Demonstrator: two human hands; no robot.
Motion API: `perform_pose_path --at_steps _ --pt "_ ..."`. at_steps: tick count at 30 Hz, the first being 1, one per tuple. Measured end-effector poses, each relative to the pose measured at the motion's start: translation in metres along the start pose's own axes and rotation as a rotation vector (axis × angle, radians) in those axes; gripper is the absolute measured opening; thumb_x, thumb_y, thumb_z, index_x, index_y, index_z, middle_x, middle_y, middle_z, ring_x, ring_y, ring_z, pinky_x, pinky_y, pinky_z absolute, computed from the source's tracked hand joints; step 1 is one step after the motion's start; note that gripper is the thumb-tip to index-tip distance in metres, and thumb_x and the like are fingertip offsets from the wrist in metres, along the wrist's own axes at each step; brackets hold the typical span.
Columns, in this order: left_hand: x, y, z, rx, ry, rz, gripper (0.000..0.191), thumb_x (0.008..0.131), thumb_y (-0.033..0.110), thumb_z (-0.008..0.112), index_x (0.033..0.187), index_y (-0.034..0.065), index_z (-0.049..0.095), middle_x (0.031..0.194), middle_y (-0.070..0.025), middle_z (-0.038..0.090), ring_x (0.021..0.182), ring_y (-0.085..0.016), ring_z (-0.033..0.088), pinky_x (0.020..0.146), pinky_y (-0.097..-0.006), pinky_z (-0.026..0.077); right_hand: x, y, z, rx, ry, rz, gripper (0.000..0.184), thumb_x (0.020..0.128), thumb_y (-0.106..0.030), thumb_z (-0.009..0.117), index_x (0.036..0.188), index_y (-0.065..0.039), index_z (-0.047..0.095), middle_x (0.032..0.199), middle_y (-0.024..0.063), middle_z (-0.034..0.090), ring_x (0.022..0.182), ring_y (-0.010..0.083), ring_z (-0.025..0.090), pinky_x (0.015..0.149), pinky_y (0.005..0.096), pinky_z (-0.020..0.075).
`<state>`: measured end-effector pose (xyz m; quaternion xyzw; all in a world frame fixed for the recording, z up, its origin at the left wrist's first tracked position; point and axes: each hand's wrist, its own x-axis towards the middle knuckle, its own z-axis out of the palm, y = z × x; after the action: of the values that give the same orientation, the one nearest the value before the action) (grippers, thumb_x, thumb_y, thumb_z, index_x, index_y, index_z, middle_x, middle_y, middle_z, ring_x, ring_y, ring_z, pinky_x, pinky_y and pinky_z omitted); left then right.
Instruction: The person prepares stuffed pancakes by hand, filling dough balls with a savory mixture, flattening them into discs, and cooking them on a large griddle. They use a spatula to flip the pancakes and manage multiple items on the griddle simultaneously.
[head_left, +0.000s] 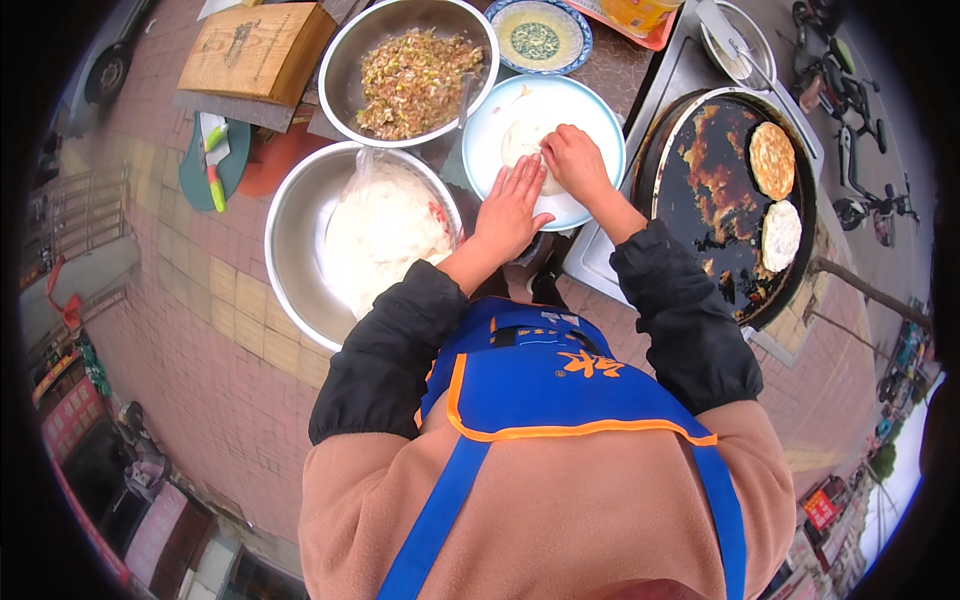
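A round of pale dough (519, 141) lies on a white plate with a pale blue rim (484, 176). My left hand (514, 202) rests flat on its near side, fingers extended. My right hand (576, 161) is at the dough's right side, fingers bent and tips against it; whether they pinch the dough is hidden. To the left stands a steel bowl of soft white dough (386, 225), with clear plastic film at its rim. Behind it, another steel bowl holds a chopped filling (420, 82) and a flat utensil.
On my right, a round black griddle (720, 187) carries a browned flatbread (772, 161) and a paler one (781, 236). Behind the plate is a patterned dish of oily liquid (536, 41). A wooden box (255, 52), green-handled knives (215, 161) and a metal spatula (724, 30) are farther out.
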<state>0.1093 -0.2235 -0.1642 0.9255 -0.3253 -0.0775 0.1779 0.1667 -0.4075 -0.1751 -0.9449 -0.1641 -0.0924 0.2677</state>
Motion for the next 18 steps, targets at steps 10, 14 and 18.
perform_pose_path --at_steps 10,14,18 --pt "0.023 0.000 -0.006 -0.088 0.026 0.076 0.072 0.097 0.042 0.055 0.152 0.0007 0.033 0.163 -0.0134 0.026 0.152 -0.029 0.021 0.123 -0.0468 0.018 -0.050 -0.009 -0.034 -0.185 -0.182 -0.262 0.017 0.079 -0.007 0.064 0.096 -0.005 0.067 0.086 0.0090 0.056 0.087 0.0261 0.059 0.077 0.0392 0.0492" --pt "0.021 0.002 -0.002 0.080 -0.154 0.150 0.076 0.100 0.053 0.043 0.155 0.0027 0.029 0.164 -0.0112 0.025 0.153 -0.025 0.019 0.125 -0.0434 0.012 -0.060 -0.019 -0.040 -0.054 -0.256 0.254 0.038 0.083 -0.006 0.062 0.120 -0.001 0.063 0.105 0.0118 0.062 0.107 0.0288 0.060 0.093 0.0403 0.0486" --pt "0.006 0.008 -0.001 -0.102 -0.033 0.169 0.064 0.092 0.027 0.064 0.145 -0.0008 0.042 0.155 -0.0193 0.038 0.147 -0.030 0.031 0.120 -0.0439 0.027 -0.021 0.001 -0.015 -0.060 -0.055 -0.054 0.055 0.090 -0.017 0.060 0.142 -0.003 0.049 0.148 0.0191 0.047 0.139 0.0363 0.042 0.114 0.0440 0.0343"
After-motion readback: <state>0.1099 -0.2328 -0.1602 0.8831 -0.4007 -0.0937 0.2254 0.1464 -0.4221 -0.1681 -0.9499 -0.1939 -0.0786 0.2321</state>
